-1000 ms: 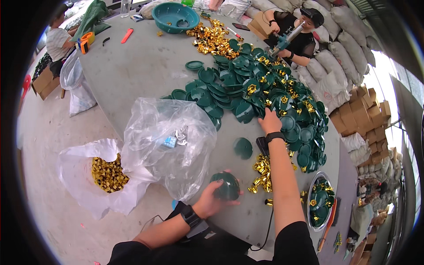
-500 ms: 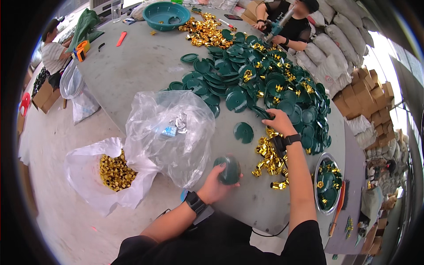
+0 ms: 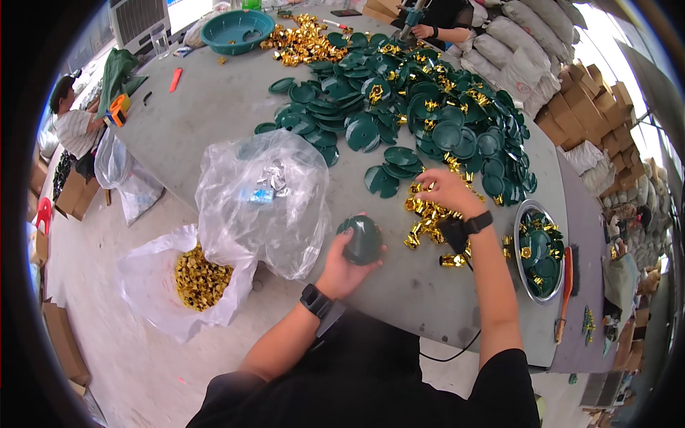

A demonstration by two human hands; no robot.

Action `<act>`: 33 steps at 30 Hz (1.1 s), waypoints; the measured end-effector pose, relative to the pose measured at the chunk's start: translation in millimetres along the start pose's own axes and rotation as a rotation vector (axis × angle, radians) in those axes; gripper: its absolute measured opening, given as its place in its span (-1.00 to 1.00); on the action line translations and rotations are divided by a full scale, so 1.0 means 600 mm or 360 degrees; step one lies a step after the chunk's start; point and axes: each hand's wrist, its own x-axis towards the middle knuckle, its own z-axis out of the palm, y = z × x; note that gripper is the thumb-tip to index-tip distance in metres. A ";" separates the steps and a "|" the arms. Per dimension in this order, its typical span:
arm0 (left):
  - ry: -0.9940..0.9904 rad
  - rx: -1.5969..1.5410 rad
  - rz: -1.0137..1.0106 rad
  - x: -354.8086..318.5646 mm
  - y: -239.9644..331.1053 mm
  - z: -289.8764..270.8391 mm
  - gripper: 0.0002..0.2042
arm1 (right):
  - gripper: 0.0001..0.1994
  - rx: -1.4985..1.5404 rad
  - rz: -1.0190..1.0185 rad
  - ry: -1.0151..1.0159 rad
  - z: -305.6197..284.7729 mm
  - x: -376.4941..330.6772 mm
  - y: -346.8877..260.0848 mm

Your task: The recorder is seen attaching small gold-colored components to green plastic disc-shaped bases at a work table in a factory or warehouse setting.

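Note:
My left hand (image 3: 347, 265) grips a round dark green plastic disc (image 3: 362, 241), the fingers around its edge and the thumb on top. I cannot tell whether several are stacked there. Over a small pile of shiny gold clips (image 3: 427, 222) hovers my right hand (image 3: 451, 194), its thumb and forefinger bent and apart with nothing visible between them. Just left of its fingertips lie a few loose green discs (image 3: 402, 162), and beside them a notched disc (image 3: 381, 182). Beyond stretches a large heap of green discs (image 3: 428, 114) with gold pieces mixed in.
A clear plastic bag (image 3: 264, 221) covers the table's left part, beside a white sack (image 3: 153, 285) of gold pieces. At right are a metal bowl (image 3: 519, 274) of assembled discs and a brush (image 3: 566, 292). A teal basin (image 3: 235, 46) stands far back; a co-worker's hand (image 3: 424, 31) is beyond the heap.
My right hand has let go of the green discs, which now lie beside the notched one, and has moved over the gold clips. My left hand still holds its disc, now tilted more upright.

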 end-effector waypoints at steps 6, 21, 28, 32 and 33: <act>-0.0031 0.0019 -0.0012 0.001 -0.007 -0.009 -0.47 | -0.78 -0.0436 0.0127 0.0267 0.069 0.002 0.028; -0.0344 0.0533 0.0360 -0.014 0.010 0.095 -0.29 | -0.69 0.1254 -0.0286 0.0456 0.028 -0.165 -0.162; -0.0312 0.1160 0.0638 -0.024 0.021 0.153 -0.03 | -0.68 0.0747 -0.0555 0.0766 0.028 -0.209 -0.220; -0.0341 0.1137 0.0667 -0.044 0.012 0.163 -0.02 | -0.67 0.1093 -0.0433 0.0716 0.032 -0.232 -0.233; -0.0359 0.1129 0.0710 -0.047 0.010 0.166 -0.02 | -0.67 0.1092 -0.0428 0.0709 0.035 -0.236 -0.232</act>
